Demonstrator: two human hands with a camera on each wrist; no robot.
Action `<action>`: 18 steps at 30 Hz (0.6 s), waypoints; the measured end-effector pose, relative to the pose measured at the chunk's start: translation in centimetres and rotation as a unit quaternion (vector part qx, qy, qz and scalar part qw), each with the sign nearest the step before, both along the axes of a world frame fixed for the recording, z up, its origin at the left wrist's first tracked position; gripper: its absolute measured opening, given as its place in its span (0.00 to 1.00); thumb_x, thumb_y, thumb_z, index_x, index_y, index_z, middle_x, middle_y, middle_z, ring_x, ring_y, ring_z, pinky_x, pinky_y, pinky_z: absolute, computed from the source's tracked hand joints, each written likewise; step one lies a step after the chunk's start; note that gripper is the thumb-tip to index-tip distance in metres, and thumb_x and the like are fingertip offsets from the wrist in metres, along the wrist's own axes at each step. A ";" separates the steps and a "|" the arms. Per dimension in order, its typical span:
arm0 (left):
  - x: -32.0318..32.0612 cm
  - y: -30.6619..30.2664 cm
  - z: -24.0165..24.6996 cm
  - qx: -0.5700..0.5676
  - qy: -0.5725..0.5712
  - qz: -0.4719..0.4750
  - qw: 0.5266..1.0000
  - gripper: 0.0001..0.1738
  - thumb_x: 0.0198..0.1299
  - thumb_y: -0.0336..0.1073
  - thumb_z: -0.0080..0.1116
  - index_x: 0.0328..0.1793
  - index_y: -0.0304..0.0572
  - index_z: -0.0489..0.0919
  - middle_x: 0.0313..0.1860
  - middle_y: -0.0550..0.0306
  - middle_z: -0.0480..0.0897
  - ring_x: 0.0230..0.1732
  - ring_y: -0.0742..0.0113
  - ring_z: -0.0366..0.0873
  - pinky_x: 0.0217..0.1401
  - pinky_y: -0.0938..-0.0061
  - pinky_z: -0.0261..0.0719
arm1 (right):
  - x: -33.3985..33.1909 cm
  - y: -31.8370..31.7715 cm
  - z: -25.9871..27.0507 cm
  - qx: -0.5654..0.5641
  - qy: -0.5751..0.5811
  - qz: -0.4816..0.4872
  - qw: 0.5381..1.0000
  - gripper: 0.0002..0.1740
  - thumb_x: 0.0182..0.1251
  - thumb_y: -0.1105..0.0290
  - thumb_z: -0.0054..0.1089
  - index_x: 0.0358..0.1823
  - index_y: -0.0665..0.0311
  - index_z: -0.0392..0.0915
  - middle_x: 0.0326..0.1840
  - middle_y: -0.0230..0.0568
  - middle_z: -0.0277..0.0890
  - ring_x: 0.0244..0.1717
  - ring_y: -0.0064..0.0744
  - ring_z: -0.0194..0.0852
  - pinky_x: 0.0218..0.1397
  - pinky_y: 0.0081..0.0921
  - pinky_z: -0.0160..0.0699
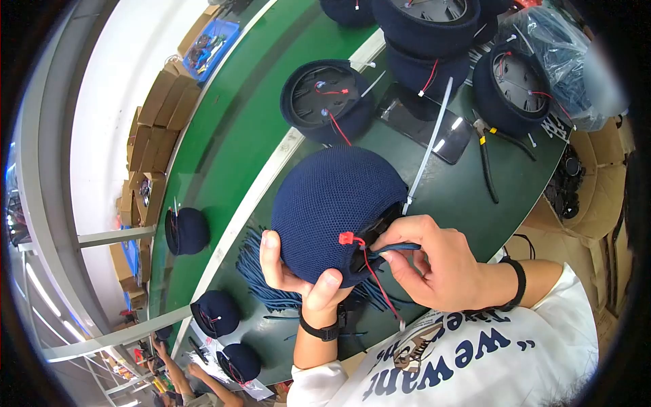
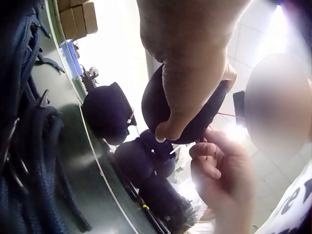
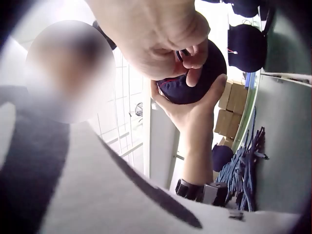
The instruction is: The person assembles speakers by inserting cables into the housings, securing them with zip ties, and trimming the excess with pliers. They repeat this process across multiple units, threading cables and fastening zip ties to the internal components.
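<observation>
A round speaker housing covered in navy mesh (image 1: 332, 197) is held up over the bench in front of the person's chest. My left hand (image 1: 308, 292) grips it from below and the side, thumb near the open underside. At that opening, my right hand (image 1: 437, 264) pinches a dark blue cord (image 1: 401, 247) between thumb and fingers. A red wire with a red plug (image 1: 347, 238) hangs out beside the fingertips. In the right wrist view, the right hand (image 3: 161, 41) covers much of the opening, and the housing's inside is mostly hidden.
Blue cords (image 1: 261, 278) lie heaped under the housing. Beyond are another navy housing (image 1: 291, 102), a black phone-like slab (image 1: 407, 119), a white cable tie (image 1: 434, 139) and cutting pliers (image 1: 485, 163). A green conveyor belt (image 1: 224, 129) runs behind; a cardboard box (image 1: 603, 197) stands at right.
</observation>
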State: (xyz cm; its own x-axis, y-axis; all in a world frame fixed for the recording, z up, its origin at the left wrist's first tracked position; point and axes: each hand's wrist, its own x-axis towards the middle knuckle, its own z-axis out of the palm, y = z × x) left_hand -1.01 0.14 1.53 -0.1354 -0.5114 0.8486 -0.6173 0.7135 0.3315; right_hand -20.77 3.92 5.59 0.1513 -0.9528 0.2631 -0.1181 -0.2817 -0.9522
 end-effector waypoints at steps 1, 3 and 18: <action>0.1 0.0 0.1 0.000 -0.015 0.006 1.000 0.33 0.63 0.37 0.75 0.65 0.86 0.70 0.83 0.38 0.55 0.77 0.30 0.66 0.72 0.43 0.80 | 0.0 0.2 0.4 0.041 -0.009 -0.002 0.999 0.17 0.68 0.82 0.62 0.57 0.63 0.78 0.42 0.46 0.84 0.34 0.48 0.87 0.37 0.39 0.86; 0.6 0.0 0.5 -0.006 -0.069 0.024 0.997 0.49 0.50 0.40 0.85 0.71 0.82 0.62 0.82 0.32 0.54 0.77 0.27 0.64 0.73 0.38 0.76 | 0.5 0.4 -0.4 0.002 0.010 0.005 1.000 0.18 0.69 0.82 0.62 0.58 0.63 0.76 0.41 0.47 0.84 0.32 0.47 0.87 0.35 0.38 0.86; 7.7 -7.3 3.2 0.084 0.193 0.191 0.959 0.72 0.32 0.39 0.93 0.84 0.43 0.56 0.78 0.40 0.64 0.76 0.45 0.68 0.81 0.50 0.68 | -4.0 -11.0 9.4 -0.206 0.280 -0.109 0.931 0.15 0.68 0.70 0.66 0.51 0.73 0.80 0.50 0.56 0.82 0.42 0.52 0.87 0.43 0.40 0.85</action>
